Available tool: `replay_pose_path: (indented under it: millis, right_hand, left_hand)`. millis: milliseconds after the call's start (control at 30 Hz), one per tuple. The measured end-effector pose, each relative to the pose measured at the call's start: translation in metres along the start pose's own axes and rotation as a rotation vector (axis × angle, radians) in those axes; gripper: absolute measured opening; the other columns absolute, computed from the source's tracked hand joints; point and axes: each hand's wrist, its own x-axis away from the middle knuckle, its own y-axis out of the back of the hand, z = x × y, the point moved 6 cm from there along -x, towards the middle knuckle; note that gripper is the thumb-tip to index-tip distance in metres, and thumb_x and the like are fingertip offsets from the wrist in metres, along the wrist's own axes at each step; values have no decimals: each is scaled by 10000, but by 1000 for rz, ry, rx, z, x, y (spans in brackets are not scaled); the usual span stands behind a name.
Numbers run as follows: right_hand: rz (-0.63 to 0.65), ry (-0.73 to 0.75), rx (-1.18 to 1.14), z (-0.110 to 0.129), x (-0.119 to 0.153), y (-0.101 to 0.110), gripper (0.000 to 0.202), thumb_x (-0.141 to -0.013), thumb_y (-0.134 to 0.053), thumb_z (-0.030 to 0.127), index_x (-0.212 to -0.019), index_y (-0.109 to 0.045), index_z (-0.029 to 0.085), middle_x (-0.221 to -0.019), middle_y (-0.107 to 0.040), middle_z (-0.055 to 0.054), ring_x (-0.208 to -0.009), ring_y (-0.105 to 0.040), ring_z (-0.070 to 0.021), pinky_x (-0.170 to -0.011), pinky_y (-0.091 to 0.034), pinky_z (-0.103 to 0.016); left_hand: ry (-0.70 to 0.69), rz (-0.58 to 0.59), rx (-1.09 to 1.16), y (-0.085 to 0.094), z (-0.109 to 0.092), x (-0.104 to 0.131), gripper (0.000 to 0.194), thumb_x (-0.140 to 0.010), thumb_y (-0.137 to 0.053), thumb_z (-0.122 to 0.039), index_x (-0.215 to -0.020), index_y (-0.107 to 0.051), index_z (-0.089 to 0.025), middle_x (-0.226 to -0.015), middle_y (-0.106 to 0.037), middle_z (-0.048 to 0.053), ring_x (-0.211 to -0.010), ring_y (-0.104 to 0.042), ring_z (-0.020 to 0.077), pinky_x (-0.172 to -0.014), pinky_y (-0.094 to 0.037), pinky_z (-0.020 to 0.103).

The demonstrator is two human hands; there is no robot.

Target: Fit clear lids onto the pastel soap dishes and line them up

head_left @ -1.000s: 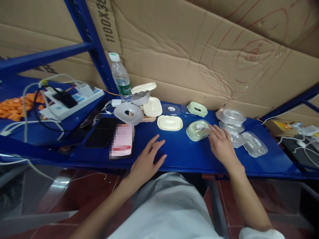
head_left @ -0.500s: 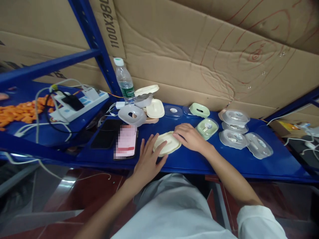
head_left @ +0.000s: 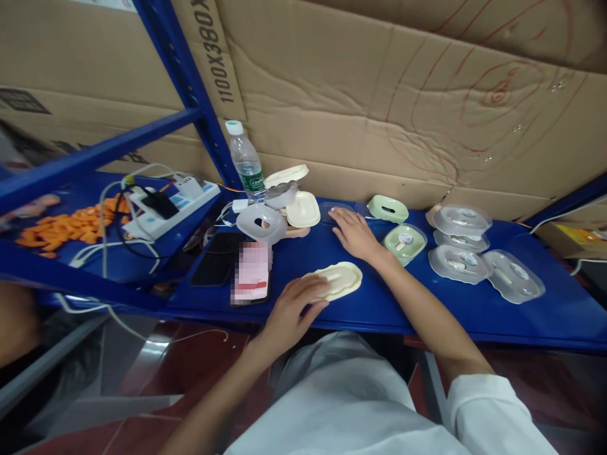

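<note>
1. The left hand (head_left: 294, 308) lies near the front edge of the blue counter (head_left: 370, 303). Its fingers curl loosely over the near end of the cream lid (head_left: 337, 280); they rest on it more than grip it. Keeping that light downward press makes sense, so the lid neither slides nor tips off the edge.

2. The right hand (head_left: 351, 232) reaches further back, flat and open, with its fingertips on the clear lid (head_left: 332, 212) near the cardboard wall. It has closed on nothing. The clear plastic is thin and hard to see against the blue, so feeling for its rim with the fingertips looks better than a pinch from above.

3. The clear lid sits in a tight spot, with a cream tray (head_left: 303, 209) just to its left and a green box (head_left: 387, 208) just to its right. A straight pull toward the body would avoid knocking either.

4. A green dish (head_left: 404, 241) stands just beside the right wrist, so the forearm is best kept raised when it draws back.

5. The bottle (head_left: 246, 163), the phone (head_left: 251, 280) and the clear shells (head_left: 461, 262) on the right lie away from both hands and need no care.

6. The cream lid is best kept flat on the counter where it is, square to the body.
</note>
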Motion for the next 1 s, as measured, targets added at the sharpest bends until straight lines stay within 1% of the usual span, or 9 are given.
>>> replay_pose_path:
  millis: [100, 233, 333, 400, 533, 633, 733, 867, 1000]
  right_hand:
    - [-69, 85, -115, 9, 7, 8, 518, -1134, -316, 367, -1616, -444, 228, -1688, -451, -102, -1568, -405, -239, -1274, -347, -486]
    - [-97, 133, -143, 17, -1, 6, 573, -1109, -428, 413, -1652, -393, 234, -1750, -328, -123, -1604, -335, -293, -1278, -324, -543]
    - [-51, 193, -109, 28, -18, -7, 595, -1073, -542, 399, -1634, -428, 241, -1751, -327, -120, -1606, -316, -316, -1277, -314, -553]
    - [-42, 220, -103, 33, -26, -12, 516, -1066, -564, 376, -1557, -533, 219, -1667, -476, -126, -1554, -399, -309, -1262, -337, -526]
    - [-51, 210, -105, 27, -26, -12, 361, -1093, -482, 312, -1358, -690, 180, -1431, -684, -135, -1396, -567, -270, -1203, -412, -455]
    - [-66, 117, -72, 9, -17, -9, 457, -1072, -460, 221, -1515, -571, 196, -1617, -529, -144, -1506, -469, -264, -1237, -375, -478]
    - [-39, -106, 38, -17, -11, -12, 667, -1024, -546, 227, -1660, -358, 152, -1736, -329, -195, -1611, -307, -332, -1278, -291, -570]
    - [31, -222, 100, -31, -7, -12, 616, -1022, -561, 277, -1604, -449, 111, -1658, -452, -234, -1566, -381, -389, -1270, -262, -637]
    - [7, -274, 158, -42, 16, 13, 572, -1026, -559, 340, -1569, -503, 169, -1672, -438, -211, -1566, -359, -409, -1263, -205, -690]
  left_hand:
    - [120, -165, 44, 8, 6, 1, 259, -1096, -536, -327, -1308, -670, -265, -1283, -756, 82, -1213, -715, 238, -1051, -583, 431]
    - [240, -314, -26, 9, 13, 1, 348, -1108, -498, -326, -1434, -558, -220, -1377, -682, 126, -1309, -659, 246, -1105, -554, 432]
    - [244, -293, -140, 5, 13, -2, 461, -1097, -518, -325, -1542, -463, -216, -1571, -498, 183, -1460, -528, 289, -1164, -499, 493]
    - [220, -289, -235, 5, 12, -2, 424, -1087, -534, -313, -1502, -528, -225, -1648, -384, 197, -1503, -464, 332, -1174, -465, 545]
    - [171, -180, -373, 0, 8, -3, 240, -1080, -533, -261, -1237, -713, -249, -1494, -590, 146, -1378, -571, 328, -1144, -436, 584]
    - [135, -93, -409, -6, 4, -5, 162, -1032, -652, -350, -1137, -734, -257, -1381, -689, 118, -1292, -630, 330, -1157, -399, 626]
    - [90, -53, -427, -9, 0, -5, 169, -1007, -684, -330, -1156, -745, -279, -1433, -667, 114, -1329, -612, 335, -1181, -376, 647]
    - [47, 4, -363, -7, -2, -5, 277, -998, -608, -186, -1190, -766, -309, -1590, -538, 94, -1443, -528, 337, -1193, -405, 639]
    - [18, 49, -270, -7, -2, -3, 333, -998, -594, -164, -1254, -746, -315, -1610, -508, 86, -1450, -524, 319, -1160, -496, 571]
